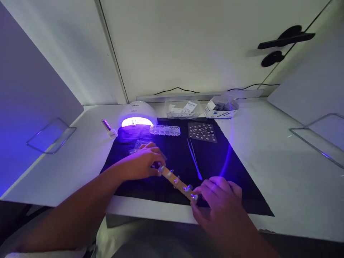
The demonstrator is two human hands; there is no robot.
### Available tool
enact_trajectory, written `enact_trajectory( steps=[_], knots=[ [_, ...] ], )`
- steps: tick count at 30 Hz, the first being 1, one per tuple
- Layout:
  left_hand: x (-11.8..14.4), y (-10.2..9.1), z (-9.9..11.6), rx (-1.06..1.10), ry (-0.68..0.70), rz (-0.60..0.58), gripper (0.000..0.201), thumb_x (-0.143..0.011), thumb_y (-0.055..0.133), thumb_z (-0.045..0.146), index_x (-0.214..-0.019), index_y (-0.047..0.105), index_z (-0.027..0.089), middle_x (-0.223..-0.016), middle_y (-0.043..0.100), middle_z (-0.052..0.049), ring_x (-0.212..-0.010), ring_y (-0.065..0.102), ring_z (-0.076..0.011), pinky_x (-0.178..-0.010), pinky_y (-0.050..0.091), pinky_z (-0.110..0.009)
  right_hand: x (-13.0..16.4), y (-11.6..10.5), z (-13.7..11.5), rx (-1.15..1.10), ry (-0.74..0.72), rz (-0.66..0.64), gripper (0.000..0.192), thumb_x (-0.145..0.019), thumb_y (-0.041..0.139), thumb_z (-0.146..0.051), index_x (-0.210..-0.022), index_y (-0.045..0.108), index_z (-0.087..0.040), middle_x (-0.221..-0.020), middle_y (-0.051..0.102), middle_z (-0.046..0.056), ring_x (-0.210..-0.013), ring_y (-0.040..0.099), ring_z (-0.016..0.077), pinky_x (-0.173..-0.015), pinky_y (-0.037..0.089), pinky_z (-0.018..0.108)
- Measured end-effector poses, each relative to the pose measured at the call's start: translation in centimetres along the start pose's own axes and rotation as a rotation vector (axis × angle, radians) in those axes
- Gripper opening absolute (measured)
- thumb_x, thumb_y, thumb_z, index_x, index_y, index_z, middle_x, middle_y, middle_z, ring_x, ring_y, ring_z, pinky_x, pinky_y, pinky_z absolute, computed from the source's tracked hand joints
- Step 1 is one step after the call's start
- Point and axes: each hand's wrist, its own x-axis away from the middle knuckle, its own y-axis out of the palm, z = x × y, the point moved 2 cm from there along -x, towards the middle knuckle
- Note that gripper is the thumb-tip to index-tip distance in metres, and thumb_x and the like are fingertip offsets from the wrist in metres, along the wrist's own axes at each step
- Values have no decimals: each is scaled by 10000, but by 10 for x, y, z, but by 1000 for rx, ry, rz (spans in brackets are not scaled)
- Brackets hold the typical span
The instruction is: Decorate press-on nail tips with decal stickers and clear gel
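Left hand [139, 163] pinches one end of a stick [177, 183], fingers curled round it; right hand [219, 200] grips the other end between thumb and fingertips. Stick lies slantwise between the two, just above the near edge of a dark mat [236, 179], close to the near edge of the table [282, 172]. It is a flat, pale wooden strip with small clear nail tips [188, 187] standing along it in a row, catching violet light

Mat is a soft ribbed cloth, roughly square, spread over the middle of the white, smooth table. At its far left corner a domed white lamp [137, 114] glows purple from its mouth. Beside the lamp, on bare table, lies a small bottle [109, 128]. Along the mat's far edge sit a clear compartment box [165, 130] and a sheet of stickers [202, 132]; thin metal tweezers [194, 158] lie mid-mat. Behind the mat stand a clear tub of packets [182, 109] and a blue-white carton [220, 109]. Plain white panels wall the back, with a black cable [174, 89] running along them
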Motion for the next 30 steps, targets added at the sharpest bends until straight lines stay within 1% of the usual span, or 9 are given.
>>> enact_trajectory(
  steps=[3, 8, 12, 18, 21, 24, 26, 28, 30],
  knots=[
    [29, 2, 6, 28, -63, 49, 143, -802, 799, 216, -922, 736, 258, -970, 711, -12, -1043, 586, -259, -956, 435, -440, -9, -3, 5, -68, -2, -7, 81, -753, 611, -161, -761, 663, -222, -761, 729, 51, -862, 597, 287, -759, 326, 432],
    [62, 20, 9, 87, -210, 139, 165, -797, 805, 189, -926, 725, 252, -929, 708, -12, -996, 596, -255, -933, 466, -464, -30, -1, 8, -168, -13, -205, 112, -726, 644, -133, -780, 668, -229, -771, 726, 45, -882, 620, 286, -775, 384, 434],
    [65, 33, 3, 113, -253, 186, 165, -788, 806, 173, -911, 730, 251, -901, 704, -13, -963, 590, -248, -918, 483, -462, -40, 2, 9, -159, -24, -242, 131, -718, 667, -121, -792, 673, -229, -789, 733, 50, -899, 628, 297, -768, 400, 434],
    [63, 45, -1, 105, -259, 236, 175, -796, 772, 144, -950, 729, 215, -894, 691, -34, -927, 578, -244, -887, 512, -463, -38, 14, 16, -147, -23, -196, 117, -756, 665, -147, -839, 697, -223, -793, 721, 61, -903, 605, 293, -772, 397, 429],
    [66, 52, -1, 92, -233, 265, 176, -815, 735, 138, -976, 727, 207, -894, 687, -50, -907, 580, -251, -849, 531, -467, -31, 15, 19, -131, -36, -160, 192, -748, 657, -130, -906, 705, -229, -824, 709, 59, -897, 594, 282, -786, 403, 432],
    [72, 60, -8, 3, -153, 326, 207, -823, 711, 155, -1019, 707, 221, -895, 695, -44, -890, 609, -247, -820, 566, -442, -22, 1, 27, -109, -80, -104, 368, -723, 636, -102, -1068, 651, -227, -944, 689, 75, -962, 580, 292, -820, 440, 449],
    [77, 67, -17, -91, -14, 351, 255, -797, 739, 196, -1045, 693, 231, -871, 708, -23, -829, 636, -227, -802, 593, -405, -18, -15, 39, -109, -71, -52, 438, -734, 597, -95, -1151, 586, -230, -977, 652, 79, -988, 568, 285, -813, 475, 428],
    [83, 77, -29, -178, 99, 390, 345, -811, 757, 303, -1141, 673, 247, -917, 742, -20, -861, 672, -232, -780, 611, -358, -18, -36, 56, -123, -26, 3, 434, -772, 561, -108, -1185, 545, -242, -907, 601, 60, -934, 561, 260, -748, 497, 378],
    [87, 89, -42, -256, 81, 457, 307, -895, 674, 321, -1195, 656, 260, -981, 770, -31, -941, 698, -250, -786, 616, -340, -24, -59, 75, -93, 1, 76, 365, -828, 557, -161, -1180, 542, -258, -856, 568, 42, -874, 554, 246, -720, 497, 366]
  ],
)
